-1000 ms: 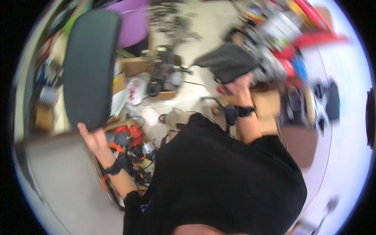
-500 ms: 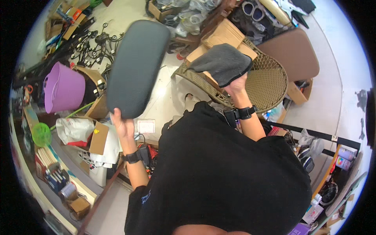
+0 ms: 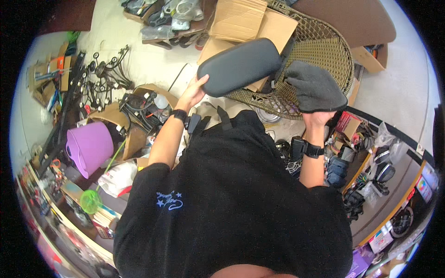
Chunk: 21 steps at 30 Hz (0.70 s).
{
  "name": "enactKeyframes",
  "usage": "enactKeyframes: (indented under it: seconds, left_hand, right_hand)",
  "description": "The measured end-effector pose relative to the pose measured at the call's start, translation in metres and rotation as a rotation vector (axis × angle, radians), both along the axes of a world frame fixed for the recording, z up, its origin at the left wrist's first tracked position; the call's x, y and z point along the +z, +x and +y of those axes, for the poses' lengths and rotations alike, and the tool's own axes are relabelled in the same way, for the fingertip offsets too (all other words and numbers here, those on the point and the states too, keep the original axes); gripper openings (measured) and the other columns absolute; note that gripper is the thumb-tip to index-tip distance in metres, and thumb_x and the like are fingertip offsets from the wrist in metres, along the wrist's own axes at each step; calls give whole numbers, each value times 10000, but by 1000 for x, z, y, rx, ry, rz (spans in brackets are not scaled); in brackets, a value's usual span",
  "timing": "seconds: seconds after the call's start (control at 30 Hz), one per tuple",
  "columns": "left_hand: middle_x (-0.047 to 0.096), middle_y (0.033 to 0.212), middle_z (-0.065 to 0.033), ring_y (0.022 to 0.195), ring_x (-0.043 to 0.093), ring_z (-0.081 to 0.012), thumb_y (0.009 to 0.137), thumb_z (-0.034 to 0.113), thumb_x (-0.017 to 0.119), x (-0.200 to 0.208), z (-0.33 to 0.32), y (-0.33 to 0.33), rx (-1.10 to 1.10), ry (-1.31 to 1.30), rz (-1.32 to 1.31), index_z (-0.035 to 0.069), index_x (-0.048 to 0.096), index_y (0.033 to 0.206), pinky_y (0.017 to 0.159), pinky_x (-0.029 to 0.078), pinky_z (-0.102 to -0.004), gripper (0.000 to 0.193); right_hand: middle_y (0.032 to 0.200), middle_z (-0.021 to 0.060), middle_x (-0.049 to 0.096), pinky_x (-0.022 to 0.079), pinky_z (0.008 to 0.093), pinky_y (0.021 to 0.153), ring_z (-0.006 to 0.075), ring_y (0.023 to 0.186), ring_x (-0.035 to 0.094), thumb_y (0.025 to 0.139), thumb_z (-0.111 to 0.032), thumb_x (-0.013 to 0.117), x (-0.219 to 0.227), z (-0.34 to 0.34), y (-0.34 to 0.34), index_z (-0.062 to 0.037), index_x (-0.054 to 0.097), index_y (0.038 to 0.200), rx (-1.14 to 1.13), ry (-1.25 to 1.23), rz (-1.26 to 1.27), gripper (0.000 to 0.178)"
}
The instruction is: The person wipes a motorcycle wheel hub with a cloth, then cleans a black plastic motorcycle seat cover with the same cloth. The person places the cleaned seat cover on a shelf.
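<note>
Left hand (image 3: 192,94) holds up a black, oblong, smooth-covered pad (image 3: 238,67) at its near end: thumb on the upper face, other fingers hidden beneath. Right hand (image 3: 319,119) carries a dark grey, soft fabric cloth (image 3: 317,88); its fingers are covered, spread cannot be told. Both items lifted; cloth and pad apart, neither set down. No finished step evident. Beyond: brown woven wicker chair (image 3: 320,52), its seat crowded by tan cardboard sheets (image 3: 238,18). Left: purple plastic tub (image 3: 90,148).
</note>
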<state>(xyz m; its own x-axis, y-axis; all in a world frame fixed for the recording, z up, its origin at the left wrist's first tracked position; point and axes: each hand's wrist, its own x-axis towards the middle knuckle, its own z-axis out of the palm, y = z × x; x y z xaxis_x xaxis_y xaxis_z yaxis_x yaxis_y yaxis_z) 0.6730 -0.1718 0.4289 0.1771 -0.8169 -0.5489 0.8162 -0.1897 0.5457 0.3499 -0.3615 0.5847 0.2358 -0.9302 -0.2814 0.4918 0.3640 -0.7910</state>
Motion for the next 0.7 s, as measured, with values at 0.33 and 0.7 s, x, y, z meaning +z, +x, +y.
enactKeyframes:
  seconds: [0.33, 0.7]
  left_hand:
    - [509, 1368, -158, 1195, 558, -284, 929, 195, 666, -72, -72, 46, -273, 238, -172, -4, 380, 1396, 1011, 478, -439, 583]
    - [499, 1355, -219, 1155, 597, -317, 913, 325, 688, -125, -93, 87, -718, 425, -217, -48, 268, 1428, 952, 529, -437, 762]
  right_hand:
    - [1340, 132, 552, 419, 479, 1045, 331, 1222, 520, 964, -515, 381, 0, 60, -9, -65, 509, 1347, -386, 33, -15, 605]
    - [1314, 128, 564, 415, 501, 1049, 336, 1194, 528, 954, -590, 361, -50, 52, 71, -74, 558, 1280, -627, 305, 27, 641]
